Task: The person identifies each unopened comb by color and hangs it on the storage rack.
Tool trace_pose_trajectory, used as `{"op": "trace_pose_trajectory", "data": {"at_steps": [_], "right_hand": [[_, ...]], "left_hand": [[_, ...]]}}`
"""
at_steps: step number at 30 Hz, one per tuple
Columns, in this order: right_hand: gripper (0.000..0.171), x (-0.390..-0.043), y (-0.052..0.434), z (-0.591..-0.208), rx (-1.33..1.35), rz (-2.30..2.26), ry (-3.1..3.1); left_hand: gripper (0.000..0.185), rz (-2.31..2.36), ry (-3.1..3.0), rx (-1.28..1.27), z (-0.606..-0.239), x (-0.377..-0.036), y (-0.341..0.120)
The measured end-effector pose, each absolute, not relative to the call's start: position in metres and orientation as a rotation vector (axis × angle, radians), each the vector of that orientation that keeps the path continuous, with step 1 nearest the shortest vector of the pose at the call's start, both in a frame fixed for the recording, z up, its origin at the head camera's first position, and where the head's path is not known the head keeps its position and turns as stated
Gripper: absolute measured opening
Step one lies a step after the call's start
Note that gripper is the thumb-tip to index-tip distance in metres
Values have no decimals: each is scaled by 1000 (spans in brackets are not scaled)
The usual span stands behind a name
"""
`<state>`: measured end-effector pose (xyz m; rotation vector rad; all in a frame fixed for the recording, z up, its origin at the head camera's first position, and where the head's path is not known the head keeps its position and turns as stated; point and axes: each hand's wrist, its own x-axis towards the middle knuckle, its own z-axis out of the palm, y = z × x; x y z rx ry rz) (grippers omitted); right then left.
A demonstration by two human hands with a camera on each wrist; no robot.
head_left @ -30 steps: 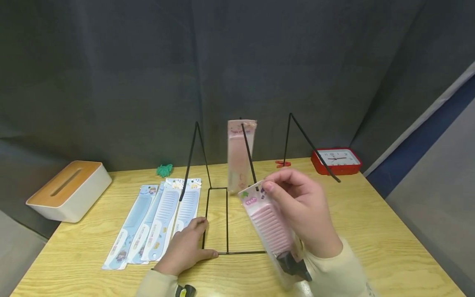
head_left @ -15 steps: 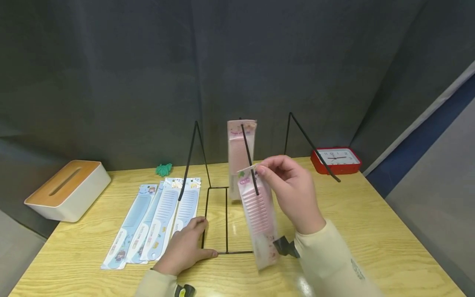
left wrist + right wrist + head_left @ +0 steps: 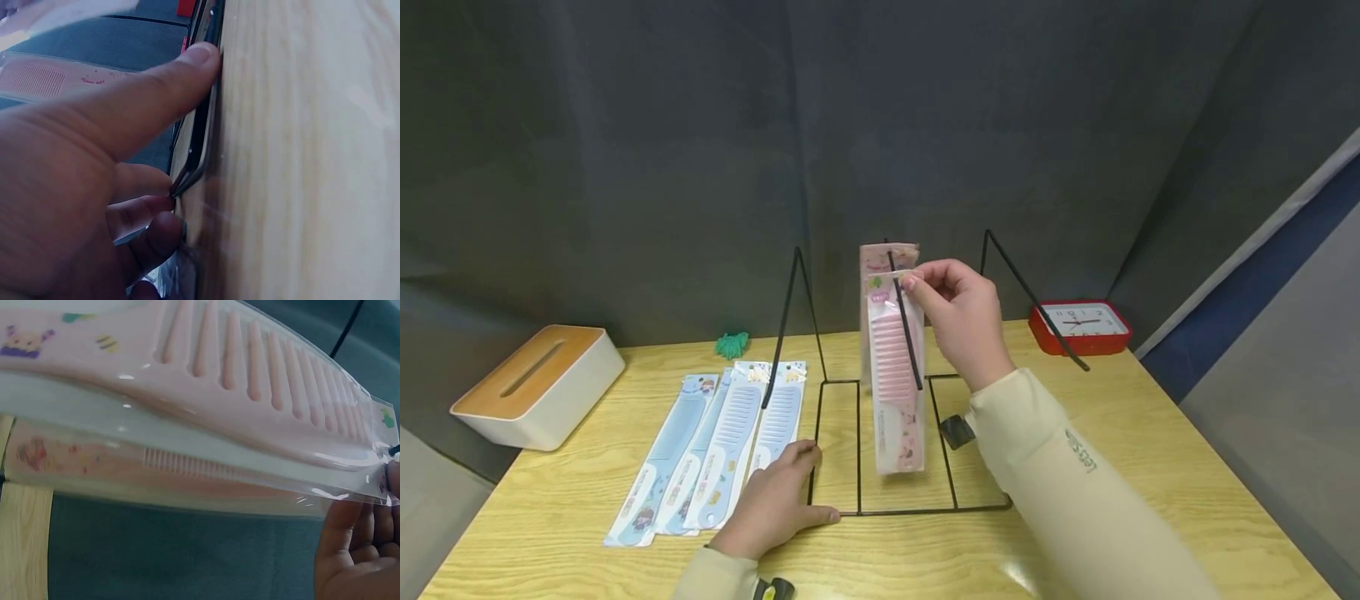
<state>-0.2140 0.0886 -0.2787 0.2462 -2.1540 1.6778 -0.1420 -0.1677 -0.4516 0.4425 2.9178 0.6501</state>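
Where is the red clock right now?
In the head view the red clock lies at the table's far right corner, against the dark curtain, just right of the wire rack.

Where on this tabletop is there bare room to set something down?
Bare wood lies between the tissue box and the blue combs, and right of the wire rack below the red clock. The centre is crowded with rack, pink comb and both hands.

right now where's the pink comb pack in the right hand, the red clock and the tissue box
pink comb pack (image 3: 895,375), head view, on the comb's teeth
red clock (image 3: 1081,322), head view, on the white dial
tissue box (image 3: 535,369), head view, on the wooden lid by the slot
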Motion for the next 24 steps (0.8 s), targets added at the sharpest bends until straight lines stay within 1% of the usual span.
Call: {"op": "trace_pose_trajectory", "data": {"at_steps": [6, 11, 19, 24], "right_hand": [[25, -242, 85, -273, 156, 1677, -2185], [24, -252, 82, -270, 100, 1693, -2174], [28, -250, 91, -276, 138, 1699, -2178], [35, -234, 107, -295, 207, 1649, -2279]], "left_hand": [[95, 636, 2932, 437, -453, -141, -166], [96, 634, 2928, 431, -454, -142, -164], [96, 633, 2934, 448, -455, -145, -163], [94, 643, 2917, 452, -455, -144, -161]]}}
